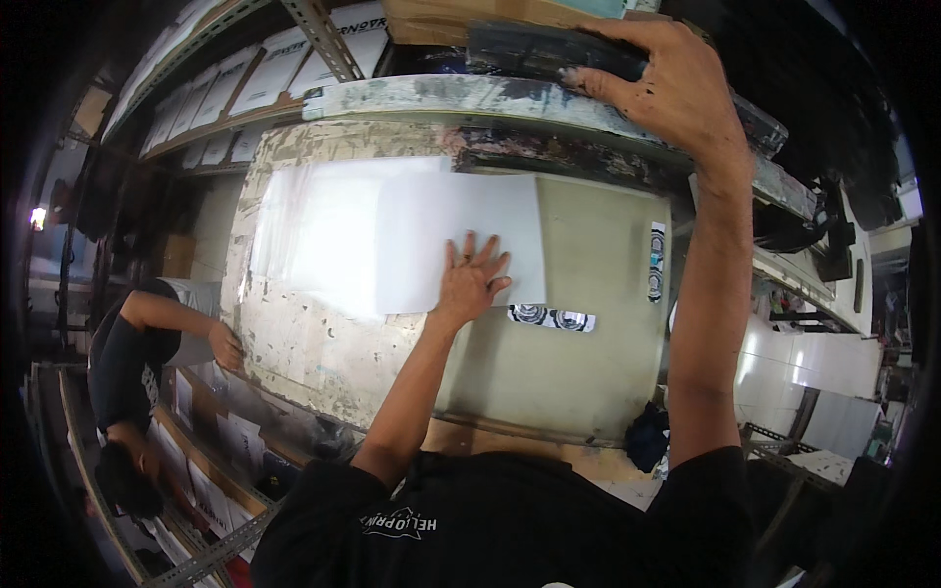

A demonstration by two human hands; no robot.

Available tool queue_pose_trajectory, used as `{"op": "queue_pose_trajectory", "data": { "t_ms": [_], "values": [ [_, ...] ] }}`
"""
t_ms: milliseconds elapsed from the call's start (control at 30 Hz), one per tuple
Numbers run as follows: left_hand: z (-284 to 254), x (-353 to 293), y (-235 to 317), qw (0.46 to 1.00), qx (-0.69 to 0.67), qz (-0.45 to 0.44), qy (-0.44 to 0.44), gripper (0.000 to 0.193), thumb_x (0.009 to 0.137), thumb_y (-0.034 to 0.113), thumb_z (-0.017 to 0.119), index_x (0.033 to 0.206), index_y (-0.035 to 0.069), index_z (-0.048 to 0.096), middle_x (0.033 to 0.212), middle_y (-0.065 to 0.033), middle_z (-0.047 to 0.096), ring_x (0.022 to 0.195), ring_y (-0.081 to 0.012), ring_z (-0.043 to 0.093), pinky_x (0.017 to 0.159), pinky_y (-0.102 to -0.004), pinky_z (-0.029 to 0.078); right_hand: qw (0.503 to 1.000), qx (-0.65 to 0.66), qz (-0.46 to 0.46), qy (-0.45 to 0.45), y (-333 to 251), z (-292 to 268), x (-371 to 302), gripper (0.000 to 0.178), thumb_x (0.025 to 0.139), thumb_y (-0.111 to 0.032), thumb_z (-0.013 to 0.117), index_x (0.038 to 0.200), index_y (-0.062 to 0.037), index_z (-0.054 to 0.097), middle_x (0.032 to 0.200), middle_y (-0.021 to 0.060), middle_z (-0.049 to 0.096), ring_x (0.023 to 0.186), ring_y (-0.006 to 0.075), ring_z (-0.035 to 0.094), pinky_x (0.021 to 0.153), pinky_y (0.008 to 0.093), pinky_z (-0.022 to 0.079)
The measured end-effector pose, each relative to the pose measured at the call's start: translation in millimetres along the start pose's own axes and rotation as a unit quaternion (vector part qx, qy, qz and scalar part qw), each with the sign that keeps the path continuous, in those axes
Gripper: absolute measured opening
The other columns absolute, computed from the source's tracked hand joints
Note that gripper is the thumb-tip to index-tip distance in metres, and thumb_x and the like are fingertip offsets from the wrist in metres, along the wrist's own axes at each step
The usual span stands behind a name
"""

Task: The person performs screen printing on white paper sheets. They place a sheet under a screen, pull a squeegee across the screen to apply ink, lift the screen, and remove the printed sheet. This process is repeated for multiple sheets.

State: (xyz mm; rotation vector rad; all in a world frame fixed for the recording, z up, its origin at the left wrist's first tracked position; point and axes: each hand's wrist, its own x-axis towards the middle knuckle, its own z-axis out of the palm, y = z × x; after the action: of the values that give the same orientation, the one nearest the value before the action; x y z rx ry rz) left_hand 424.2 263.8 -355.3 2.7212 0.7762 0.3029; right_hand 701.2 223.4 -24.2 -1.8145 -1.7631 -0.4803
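My left hand (475, 282) lies flat with its fingers spread on a white sheet (417, 245). The sheet rests across the middle of a worn, paint-flecked table (294, 343), covering part of a bright white area on the left and of a smooth khaki surface (598, 245) on the right. Just right of that hand, a printed strip with round black-and-white patterns (551, 318) sticks out by the sheet's lower edge. At the far side, my right hand (676, 83) grips a long dark ink-stained bar (529, 49), thumb in front and fingers over the back.
A paint-smeared beam (421, 96) runs along the table's far side. Another patterned strip (656, 262) lies near the right edge. Dark cloth (647, 438) hangs at the near right corner. Shelves with white packages (225, 83) stand far left. Another person (147, 343) bends at the left.
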Motion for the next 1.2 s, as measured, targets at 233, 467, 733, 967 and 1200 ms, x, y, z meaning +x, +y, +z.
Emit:
{"op": "queue_pose_trajectory", "data": {
  "t_ms": [233,467,733,967,1200],
  "values": [
    [57,79,82,0.99,-0.052,0.121,-0.058,0.059,0.094,0.045,0.064,0.147,0.022,0.052,0.165,-0.0061,0.03,0.153,-0.0366,0.02,0.121,-0.0594,0.015,0.996,0.037,0.061,-0.056,-13,-19,9,0.054,0.074,-0.044,0.082,0.113,-0.006,0.076,0.101,0.023,0.074,0.096,0.0376,0.07,0.088,0.042,0.054],
    [70,85,132,0.982,-0.051,0.137,-0.121,0.064,0.093,0.047,0.064,0.15,0.022,0.048,0.167,-0.0054,0.025,0.155,-0.0345,0.015,0.121,-0.0598,0.013,0.994,0.059,0.068,-0.061,-5,-14,11,0.056,0.074,-0.044,0.083,0.115,-0.0062,0.075,0.106,0.0213,0.074,0.1,0.0357,0.071,0.09,0.0399,0.054],
    [76,68,141,0.983,-0.083,0.136,-0.088,0.063,0.092,0.045,0.066,0.148,0.02,0.052,0.164,-0.0079,0.031,0.154,-0.034,0.017,0.121,-0.0594,0.012,0.991,0.089,0.068,-0.075,-7,-16,11,0.056,0.074,-0.043,0.083,0.116,-0.0065,0.075,0.107,0.0205,0.074,0.1,0.0337,0.071,0.091,0.0396,0.054],
    [66,69,137,0.98,-0.069,0.138,-0.127,0.064,0.093,0.047,0.064,0.15,0.023,0.048,0.166,-0.0045,0.027,0.156,-0.0332,0.014,0.122,-0.0612,0.01,0.997,0.053,0.052,-0.031,-12,-17,6,0.054,0.073,-0.042,0.085,0.111,-0.0058,0.076,0.101,0.0228,0.074,0.096,0.0362,0.071,0.088,0.0407,0.055],
    [68,66,147,0.978,-0.08,0.14,-0.133,0.064,0.094,0.047,0.063,0.15,0.022,0.048,0.166,-0.0058,0.028,0.155,-0.0346,0.015,0.121,-0.0625,0.01,0.996,0.041,0.061,-0.049,-10,-12,1,0.054,0.072,-0.045,0.085,0.109,-0.0066,0.077,0.098,0.0186,0.075,0.088,0.0317,0.07,0.082,0.0401,0.054]
  ]
}}
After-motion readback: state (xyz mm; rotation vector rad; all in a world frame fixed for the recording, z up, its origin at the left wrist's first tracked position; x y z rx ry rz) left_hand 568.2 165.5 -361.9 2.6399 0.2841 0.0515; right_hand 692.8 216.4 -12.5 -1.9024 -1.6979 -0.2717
